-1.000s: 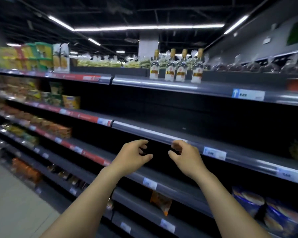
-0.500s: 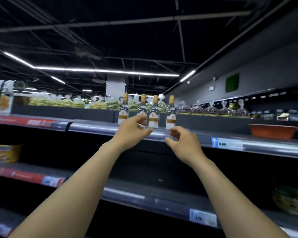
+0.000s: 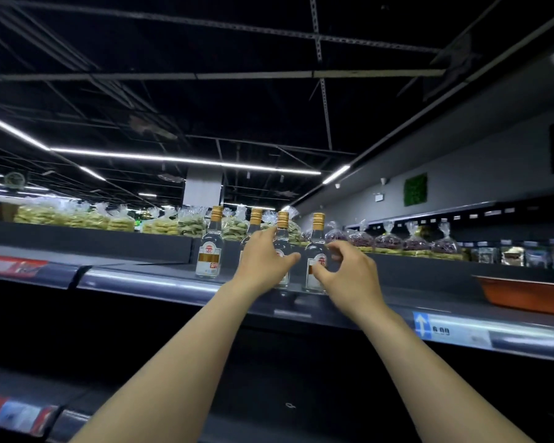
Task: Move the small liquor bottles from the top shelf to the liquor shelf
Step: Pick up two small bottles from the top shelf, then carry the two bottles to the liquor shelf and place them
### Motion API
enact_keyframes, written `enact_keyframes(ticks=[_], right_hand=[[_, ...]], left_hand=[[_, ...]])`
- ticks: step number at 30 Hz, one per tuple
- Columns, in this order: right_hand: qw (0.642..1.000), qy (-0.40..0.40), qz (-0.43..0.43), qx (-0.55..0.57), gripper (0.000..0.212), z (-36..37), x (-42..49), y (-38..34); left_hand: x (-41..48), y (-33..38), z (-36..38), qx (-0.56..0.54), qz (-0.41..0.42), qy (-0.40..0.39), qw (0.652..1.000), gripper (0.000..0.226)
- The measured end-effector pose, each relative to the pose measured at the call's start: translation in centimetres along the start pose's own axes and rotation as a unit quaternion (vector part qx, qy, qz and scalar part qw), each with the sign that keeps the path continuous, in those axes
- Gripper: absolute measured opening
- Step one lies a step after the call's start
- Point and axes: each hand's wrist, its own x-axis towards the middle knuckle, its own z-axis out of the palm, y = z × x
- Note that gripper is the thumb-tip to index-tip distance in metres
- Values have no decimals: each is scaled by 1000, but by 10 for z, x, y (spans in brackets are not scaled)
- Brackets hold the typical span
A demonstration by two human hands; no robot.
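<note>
four clear glass bottles, gold ribbed caps, upright

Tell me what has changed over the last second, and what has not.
Both hands rose from the lower shelves to the top shelf. The left hand now reaches in front of the two middle bottles; the right hand is curled open at the rightmost bottle. Neither has closed on one yet. All four small liquor bottles stand upright in their row as before, the leftmost bottle untouched.

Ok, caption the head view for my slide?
Both open hands, left and right, reach four bottles on the top shelf.
</note>
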Motion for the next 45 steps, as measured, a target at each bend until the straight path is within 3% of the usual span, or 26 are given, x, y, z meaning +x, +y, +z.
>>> enact_keyframes(ticks=[6, 14, 17, 21, 23, 27, 31, 35, 42, 45], right_hand=[[996, -54, 68, -34, 76, 15, 29, 10], [994, -28, 97, -41, 87, 32, 39, 17], [995, -5, 96, -20, 80, 30, 38, 18], [997, 30, 66, -5, 45, 21, 32, 15], [997, 54, 55, 2, 43, 12, 30, 13], [996, 77, 38, 19, 38, -14, 22, 9], [995, 102, 15, 10, 38, -57, 4, 19], [989, 132, 18, -68, 32, -126, -37, 38], [962, 182, 118, -167, 39, -274, -164, 85], [938, 206, 187, -207, 61, -348, -229, 106]], left_hand=[[21, -7, 10, -4, -20, -17, 1000, 84], [27, -16, 18, 5, 1, 34, 999, 82], [26, -15, 17, -7, 13, 48, 999, 81], [19, -6, 11, -11, 49, 73, 996, 70], [15, 3, 8, -19, 63, 83, 994, 67], [10, 31, 6, -136, 78, 69, 985, 64], [-4, 63, 18, -232, 107, 35, 966, 55], [-36, 105, 51, -301, 128, -31, 944, 51], [-141, 232, 137, -383, 153, -152, 898, 57], [-208, 296, 177, -412, 153, -217, 872, 49]])
